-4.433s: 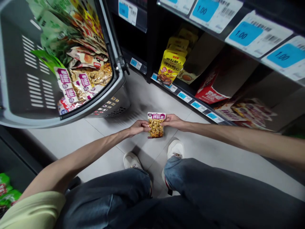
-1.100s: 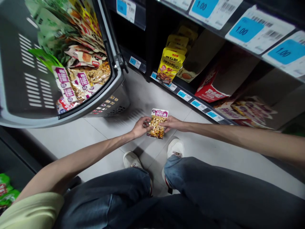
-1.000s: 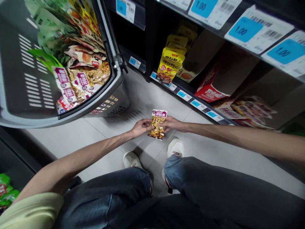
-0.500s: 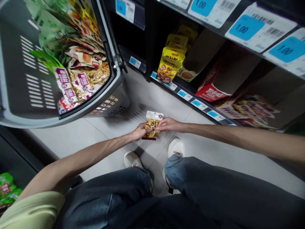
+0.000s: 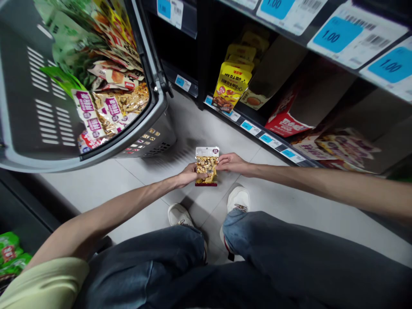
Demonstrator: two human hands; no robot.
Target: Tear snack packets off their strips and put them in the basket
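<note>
A small snack bag (image 5: 206, 165) with a white top, a clear front and a dark red bottom edge is held upright above the floor between my hands. My left hand (image 5: 189, 175) is closed on its left side, with the thumb lying across the front. At the right edge, the bent fingers of my right hand (image 5: 234, 164) touch the bag. The bag's contents look yellowish-brown, in small pieces. Up and to the left stands a grey shopping basket (image 5: 112, 150), holding similar bags (image 5: 111, 109) among other snack packets.
On the right, a dark shelf has price tags (image 5: 337, 34) along its edges. Yellow snack packets (image 5: 230, 88) and a red box (image 5: 286, 116) sit on its bottom level. My shoes (image 5: 238, 199) rest on the tiled floor. Green packets (image 5: 13, 253) lie at the lower left.
The snack bag has straightened and faces me more squarely. My right hand has shifted from across its front to its right edge, while my left hand keeps its hold.
</note>
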